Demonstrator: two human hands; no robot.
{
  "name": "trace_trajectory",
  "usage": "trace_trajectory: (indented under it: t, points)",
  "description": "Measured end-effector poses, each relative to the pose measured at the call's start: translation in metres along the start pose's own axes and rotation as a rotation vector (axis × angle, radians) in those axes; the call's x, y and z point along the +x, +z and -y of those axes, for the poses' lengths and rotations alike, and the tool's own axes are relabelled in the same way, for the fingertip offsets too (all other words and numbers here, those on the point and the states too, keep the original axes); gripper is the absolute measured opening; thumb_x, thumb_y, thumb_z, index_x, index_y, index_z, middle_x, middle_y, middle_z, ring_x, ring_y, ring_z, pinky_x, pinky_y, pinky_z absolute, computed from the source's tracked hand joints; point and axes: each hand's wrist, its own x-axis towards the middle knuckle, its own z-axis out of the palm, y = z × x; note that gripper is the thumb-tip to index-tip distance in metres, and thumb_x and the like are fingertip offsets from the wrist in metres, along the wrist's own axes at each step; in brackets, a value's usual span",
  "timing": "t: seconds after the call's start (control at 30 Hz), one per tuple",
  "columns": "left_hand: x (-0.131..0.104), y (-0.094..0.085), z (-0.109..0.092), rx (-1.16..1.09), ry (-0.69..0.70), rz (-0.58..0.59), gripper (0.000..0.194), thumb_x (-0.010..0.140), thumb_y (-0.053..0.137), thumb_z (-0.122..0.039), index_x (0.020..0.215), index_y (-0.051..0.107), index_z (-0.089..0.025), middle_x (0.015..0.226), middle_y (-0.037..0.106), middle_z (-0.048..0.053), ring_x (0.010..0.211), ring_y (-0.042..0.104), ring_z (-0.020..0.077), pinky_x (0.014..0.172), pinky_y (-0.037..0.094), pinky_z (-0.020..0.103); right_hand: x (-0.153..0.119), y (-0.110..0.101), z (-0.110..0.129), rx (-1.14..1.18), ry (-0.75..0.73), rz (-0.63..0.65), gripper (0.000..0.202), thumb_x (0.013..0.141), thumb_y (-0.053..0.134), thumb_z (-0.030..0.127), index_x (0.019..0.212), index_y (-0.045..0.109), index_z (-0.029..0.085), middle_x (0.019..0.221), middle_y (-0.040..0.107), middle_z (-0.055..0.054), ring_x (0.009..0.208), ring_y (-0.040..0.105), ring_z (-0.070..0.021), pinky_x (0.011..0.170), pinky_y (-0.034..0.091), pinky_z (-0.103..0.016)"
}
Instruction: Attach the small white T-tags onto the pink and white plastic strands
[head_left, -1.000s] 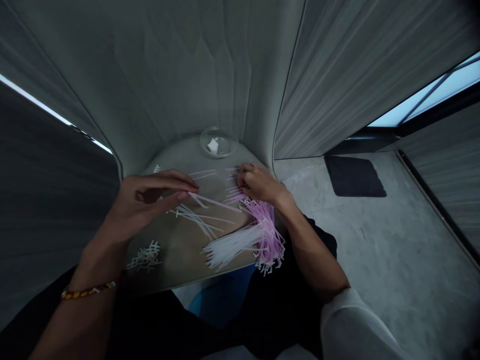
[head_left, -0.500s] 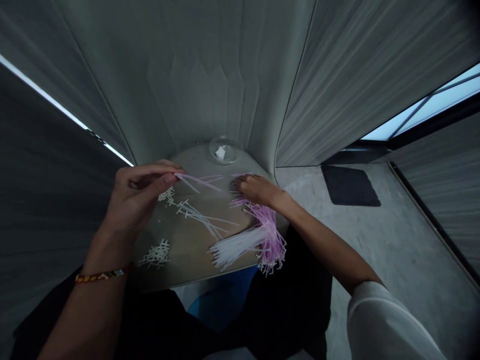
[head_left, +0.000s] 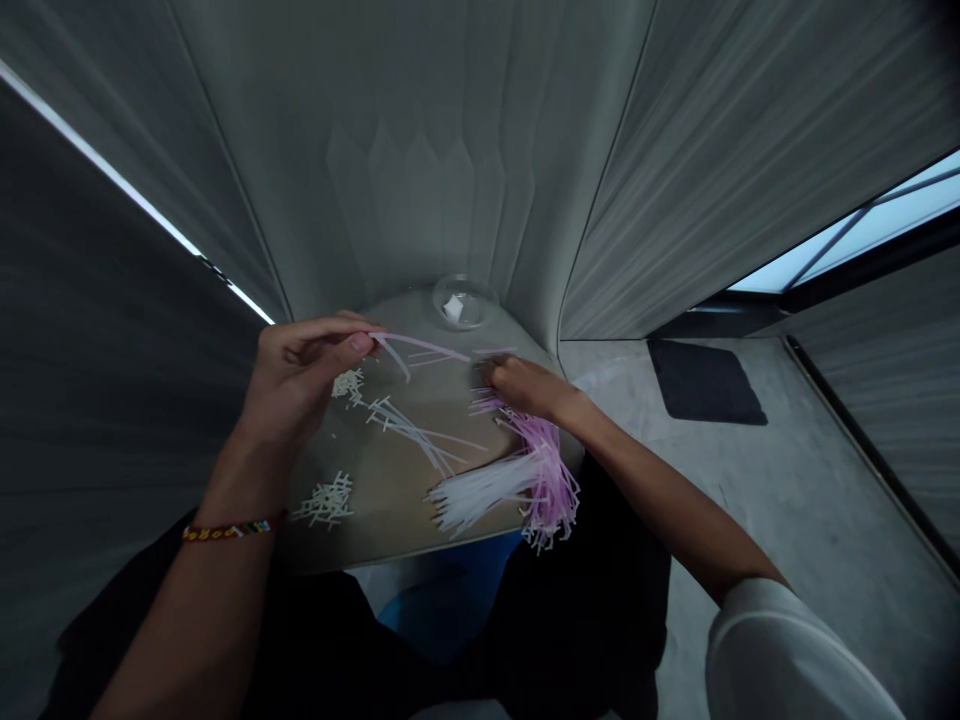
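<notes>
My left hand, at the left of the padded seat, pinches a thin pink plastic strip and a bent white strip between thumb and forefinger. The pink one reaches right, almost to my right hand. That hand is closed over several pink strips lying on the seat; its fingertips are dim, so I cannot see what they grip. Below it lie a pink bundle and a white bundle. Several loose white strips with small cross-shaped ends lie between my hands.
Small pale cross-shaped pieces form one pile at the near left and another beside my left hand. A clear round dish with a white scrap stands at the back of the seat. A dark mat lies on the floor.
The whole view has shifted slightly. The pink strip in my left hand now stretches farther towards my right hand, and the white one hangs bent. My right hand stays by the pink strips.
</notes>
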Motion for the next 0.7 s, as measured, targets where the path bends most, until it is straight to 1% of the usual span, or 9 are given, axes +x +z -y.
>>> trace_trajectory:
  t: [0.1,0.2,0.33,0.43,0.5,0.57,0.63,0.7]
  points:
    - [0.000,0.000,0.000,0.003,-0.004,-0.032,0.012,0.081,0.081,-0.022,0.093,0.083,-0.023,0.092,0.074,0.006,0.080,0.066,0.0139,0.070,0.052,0.027,0.000,0.000,0.001,-0.022,0.005,0.012,0.022,0.099,0.050,0.008,0.106,0.071,0.010,0.106,0.075,-0.015,0.100,0.070,-0.0221,0.083,0.049,-0.028]
    - [0.000,0.000,-0.001,0.000,0.000,-0.043,0.011,0.081,0.082,-0.021,0.092,0.083,-0.023,0.091,0.075,0.005,0.081,0.066,0.0138,0.072,0.052,0.026,-0.001,-0.001,0.004,-0.062,0.027,0.011,0.024,0.098,0.049,0.006,0.103,0.072,0.010,0.106,0.074,-0.016,0.099,0.070,-0.0231,0.084,0.050,-0.029]
    - [0.000,0.000,-0.001,-0.015,-0.002,-0.049,0.012,0.082,0.081,-0.019,0.093,0.083,-0.022,0.091,0.075,0.005,0.081,0.067,0.0130,0.074,0.052,0.025,-0.006,-0.006,0.011,-0.119,0.046,-0.009,0.026,0.096,0.048,0.004,0.105,0.072,0.010,0.108,0.074,-0.018,0.102,0.070,-0.0262,0.085,0.051,-0.033]
    - [0.001,-0.001,-0.001,-0.022,-0.009,-0.065,0.011,0.081,0.081,-0.020,0.093,0.083,-0.020,0.091,0.075,0.005,0.080,0.067,0.0126,0.074,0.053,0.025,-0.005,-0.014,0.015,-0.150,0.044,-0.030,0.027,0.099,0.046,0.007,0.106,0.072,0.009,0.108,0.074,-0.020,0.103,0.071,-0.0277,0.086,0.052,-0.036]
    - [0.001,-0.001,-0.002,-0.024,-0.013,-0.071,0.011,0.081,0.082,-0.021,0.092,0.083,-0.020,0.090,0.075,0.005,0.080,0.067,0.0124,0.074,0.053,0.024,0.003,-0.020,0.021,-0.156,0.025,-0.046,0.026,0.101,0.046,0.012,0.108,0.071,0.010,0.110,0.074,-0.020,0.103,0.071,-0.0273,0.086,0.052,-0.036]
    - [0.002,-0.002,-0.002,-0.026,-0.010,-0.071,0.011,0.080,0.083,-0.022,0.091,0.083,-0.021,0.090,0.075,0.005,0.080,0.067,0.0124,0.075,0.053,0.024,0.015,-0.027,0.029,-0.153,-0.012,-0.066,0.026,0.102,0.046,0.017,0.111,0.070,0.011,0.113,0.073,-0.017,0.104,0.070,-0.0260,0.087,0.052,-0.034]
    - [0.002,-0.003,-0.003,-0.020,-0.012,-0.075,0.013,0.079,0.084,-0.025,0.092,0.083,-0.022,0.090,0.076,0.005,0.080,0.067,0.0130,0.074,0.054,0.025,0.031,-0.032,0.038,-0.148,-0.053,-0.087,0.028,0.103,0.043,0.017,0.117,0.067,0.012,0.114,0.073,-0.015,0.105,0.069,-0.0245,0.086,0.052,-0.034]
    - [0.002,-0.004,-0.003,-0.013,-0.015,-0.082,0.014,0.079,0.084,-0.027,0.092,0.083,-0.022,0.091,0.076,0.005,0.081,0.066,0.0137,0.074,0.054,0.026,0.046,-0.035,0.047,-0.143,-0.087,-0.090,0.029,0.103,0.041,0.016,0.114,0.068,0.013,0.113,0.073,-0.013,0.103,0.069,-0.0233,0.084,0.051,-0.033]
